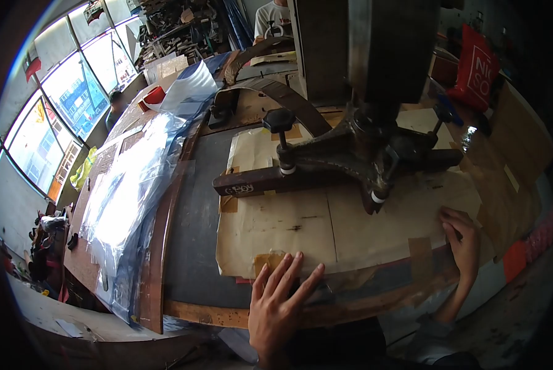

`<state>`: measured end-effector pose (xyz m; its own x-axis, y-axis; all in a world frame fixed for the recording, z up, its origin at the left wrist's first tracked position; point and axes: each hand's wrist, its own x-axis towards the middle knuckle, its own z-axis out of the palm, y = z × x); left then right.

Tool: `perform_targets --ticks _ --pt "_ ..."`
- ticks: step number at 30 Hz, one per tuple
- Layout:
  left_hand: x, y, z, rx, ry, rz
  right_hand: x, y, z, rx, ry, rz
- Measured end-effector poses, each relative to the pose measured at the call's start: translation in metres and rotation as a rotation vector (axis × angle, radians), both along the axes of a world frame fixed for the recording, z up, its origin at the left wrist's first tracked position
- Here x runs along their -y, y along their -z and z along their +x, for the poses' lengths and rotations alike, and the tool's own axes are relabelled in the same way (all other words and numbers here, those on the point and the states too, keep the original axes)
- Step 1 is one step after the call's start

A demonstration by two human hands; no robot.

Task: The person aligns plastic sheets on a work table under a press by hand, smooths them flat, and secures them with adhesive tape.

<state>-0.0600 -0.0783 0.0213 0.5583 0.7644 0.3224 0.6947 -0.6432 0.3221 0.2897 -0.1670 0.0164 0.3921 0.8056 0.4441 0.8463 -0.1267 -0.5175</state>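
Note:
My left hand (282,299) lies with spread fingers on the front edge of a cream sheet (276,228), beside a patch of brown tape (268,264). At the sheet's right part rests my right hand (461,240), fingers bent and near each other; whether anything is between them cannot be made out. Across the back of the sheet stretches a dark metal bar (252,183) under a heavy press head (369,145) with black knobs. Dark marks and a thin line show on the sheet, which lies over a dark board (193,222).
Clear plastic sheets (135,185) cover the left side of the table. A red bag (475,68) stands at the back right. Behind the machine's column (384,49) sits a person (270,21); another person (114,108) is by the windows. A curved brown strip (282,95) lies behind the bar.

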Motion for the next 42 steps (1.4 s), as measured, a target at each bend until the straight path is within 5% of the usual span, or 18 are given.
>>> perform_targets --ticks 42 --pt "-0.003 -0.003 -0.002 0.03 0.073 0.075 -0.001 -0.005 -0.004 0.001 0.015 -0.044"
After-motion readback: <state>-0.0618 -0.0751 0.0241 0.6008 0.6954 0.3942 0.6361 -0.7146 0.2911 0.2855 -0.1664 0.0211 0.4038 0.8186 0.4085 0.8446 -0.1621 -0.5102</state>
